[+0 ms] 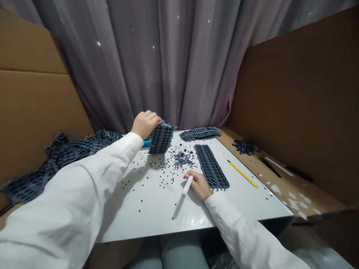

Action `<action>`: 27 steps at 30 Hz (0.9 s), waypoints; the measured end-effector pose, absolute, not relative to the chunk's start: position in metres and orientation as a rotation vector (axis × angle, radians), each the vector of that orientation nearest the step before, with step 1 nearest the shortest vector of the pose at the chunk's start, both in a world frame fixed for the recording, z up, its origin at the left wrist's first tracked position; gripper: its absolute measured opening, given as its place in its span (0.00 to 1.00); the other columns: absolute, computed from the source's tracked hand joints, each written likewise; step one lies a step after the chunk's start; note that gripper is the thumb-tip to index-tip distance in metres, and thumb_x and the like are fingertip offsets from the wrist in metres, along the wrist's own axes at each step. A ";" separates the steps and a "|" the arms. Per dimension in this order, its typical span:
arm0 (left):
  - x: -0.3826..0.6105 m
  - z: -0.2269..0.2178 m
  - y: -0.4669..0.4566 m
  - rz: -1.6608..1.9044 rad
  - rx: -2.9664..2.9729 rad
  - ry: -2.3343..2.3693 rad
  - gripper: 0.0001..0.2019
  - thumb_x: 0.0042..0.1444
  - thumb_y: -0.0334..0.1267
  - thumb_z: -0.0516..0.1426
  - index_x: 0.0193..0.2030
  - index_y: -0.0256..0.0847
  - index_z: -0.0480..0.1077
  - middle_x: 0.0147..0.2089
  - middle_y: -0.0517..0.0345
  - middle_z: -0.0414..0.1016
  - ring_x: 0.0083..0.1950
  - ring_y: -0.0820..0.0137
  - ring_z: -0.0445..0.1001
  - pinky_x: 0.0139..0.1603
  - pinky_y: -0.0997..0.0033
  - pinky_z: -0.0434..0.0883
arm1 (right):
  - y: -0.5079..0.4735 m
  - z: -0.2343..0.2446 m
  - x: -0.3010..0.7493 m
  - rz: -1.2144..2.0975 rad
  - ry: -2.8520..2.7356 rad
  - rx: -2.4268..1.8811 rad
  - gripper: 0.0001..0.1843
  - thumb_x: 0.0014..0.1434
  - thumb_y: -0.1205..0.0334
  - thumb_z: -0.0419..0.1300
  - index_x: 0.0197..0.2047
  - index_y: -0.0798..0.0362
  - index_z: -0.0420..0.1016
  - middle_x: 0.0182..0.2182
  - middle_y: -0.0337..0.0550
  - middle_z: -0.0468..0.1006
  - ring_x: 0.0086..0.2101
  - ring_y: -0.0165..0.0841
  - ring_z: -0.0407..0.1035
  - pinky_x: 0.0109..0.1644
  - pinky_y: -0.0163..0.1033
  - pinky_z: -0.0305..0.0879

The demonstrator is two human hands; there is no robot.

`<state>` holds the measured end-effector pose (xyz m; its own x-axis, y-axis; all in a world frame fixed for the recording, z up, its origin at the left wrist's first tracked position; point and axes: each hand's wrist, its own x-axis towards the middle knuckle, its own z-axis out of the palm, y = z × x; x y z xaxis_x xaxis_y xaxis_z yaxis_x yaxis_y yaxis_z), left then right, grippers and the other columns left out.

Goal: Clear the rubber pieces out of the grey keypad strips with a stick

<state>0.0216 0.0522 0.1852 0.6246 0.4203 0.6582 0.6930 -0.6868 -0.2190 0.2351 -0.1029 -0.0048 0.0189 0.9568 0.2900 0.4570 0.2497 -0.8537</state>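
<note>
My left hand (146, 124) is closed on the top edge of a dark rubber sheet (161, 139) with rows of round holes, held upright above the white tabletop (157, 228). Lower and to the right, my right hand (198, 185) grips a flat white strip (187, 185) that points toward me. Just beyond that hand lies another dark rubber sheet (211, 166) with rows of raised rings. Small dark discs (182, 160) are heaped between the two sheets and scattered around. Part of a blue object (146, 143) shows behind the held sheet; the rest is hidden.
A stack of dark sheets (200, 133) lies at the back. Perforated sheets (75, 151) pile up at left. At right are a yellow pencil-like tool (242, 174), black tweezers (269, 166), a heap of black pieces (244, 147) and white scraps (294, 204). Cardboard walls (297, 101) flank the table.
</note>
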 end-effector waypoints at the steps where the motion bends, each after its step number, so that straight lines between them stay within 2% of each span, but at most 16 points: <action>1: 0.023 0.188 0.056 -0.806 -2.368 -0.870 0.17 0.65 0.43 0.45 0.39 0.38 0.71 0.38 0.49 0.73 0.43 0.61 0.66 0.43 0.60 0.59 | -0.103 -0.004 0.235 0.675 -1.587 -1.347 0.15 0.57 0.55 0.51 0.28 0.54 0.73 0.22 0.39 0.73 0.26 0.33 0.67 0.31 0.35 0.61; 9: 0.029 0.222 0.079 -0.855 -2.274 -0.851 0.17 0.65 0.45 0.44 0.37 0.39 0.69 0.37 0.50 0.72 0.45 0.59 0.66 0.45 0.59 0.57 | -0.103 -0.004 0.236 0.686 -1.581 -1.339 0.14 0.57 0.56 0.52 0.27 0.54 0.73 0.21 0.38 0.73 0.26 0.32 0.67 0.31 0.34 0.60; 14: 0.029 0.247 0.079 -0.910 -2.175 -0.889 0.15 0.65 0.44 0.43 0.37 0.43 0.68 0.41 0.48 0.71 0.50 0.55 0.65 0.46 0.57 0.56 | -0.102 -0.005 0.236 0.696 -1.579 -1.336 0.14 0.56 0.57 0.52 0.27 0.54 0.73 0.22 0.39 0.74 0.27 0.32 0.68 0.33 0.34 0.61; 20: 0.025 0.260 0.076 -0.772 -2.171 -0.902 0.19 0.66 0.43 0.40 0.42 0.35 0.67 0.44 0.42 0.69 0.49 0.55 0.63 0.47 0.53 0.57 | -0.102 -0.005 0.236 0.719 -1.575 -1.331 0.14 0.56 0.56 0.52 0.27 0.54 0.73 0.23 0.39 0.74 0.27 0.32 0.68 0.34 0.35 0.61; 27: 0.023 0.255 0.072 -0.764 -2.217 -0.978 0.21 0.66 0.44 0.39 0.44 0.33 0.67 0.46 0.40 0.69 0.52 0.55 0.61 0.51 0.53 0.55 | -0.102 -0.006 0.236 0.747 -1.552 -1.330 0.14 0.56 0.55 0.52 0.27 0.54 0.73 0.23 0.40 0.74 0.28 0.33 0.68 0.34 0.35 0.61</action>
